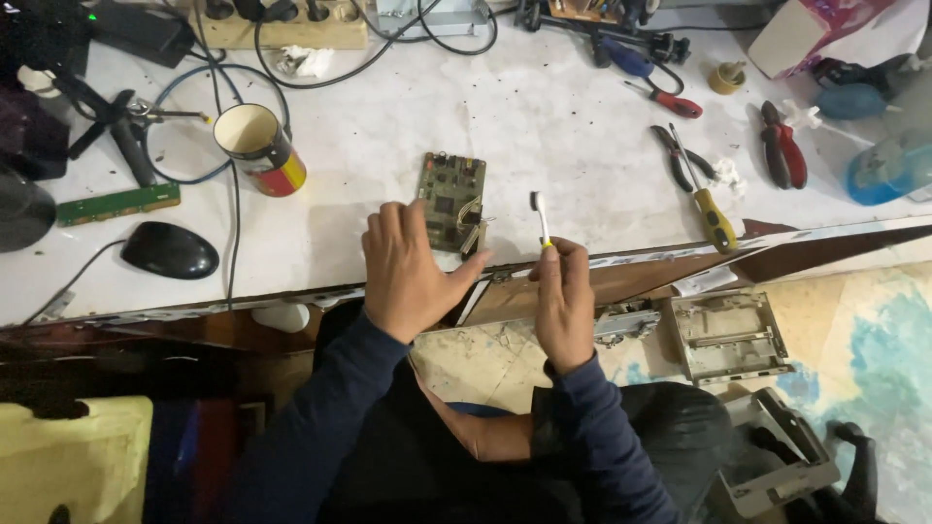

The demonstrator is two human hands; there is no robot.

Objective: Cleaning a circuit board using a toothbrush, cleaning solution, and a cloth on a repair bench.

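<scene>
White workbench [544,107]: left hand [408,272] steadies circuit board [449,199], right hand [565,301] grips toothbrush [540,218].

Electronics repair bench, workshop setup. Bare circuit board [451,199], pliers [782,146], screwdrivers [707,204] and power strip [282,24] on a scuffed white worktop [544,107].

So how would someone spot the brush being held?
On the white bench, find the green circuit board near the front edge. Just right of it, the right hand holds a toothbrush upright: the only white-headed tool, unlike the pliers farther right.
</scene>
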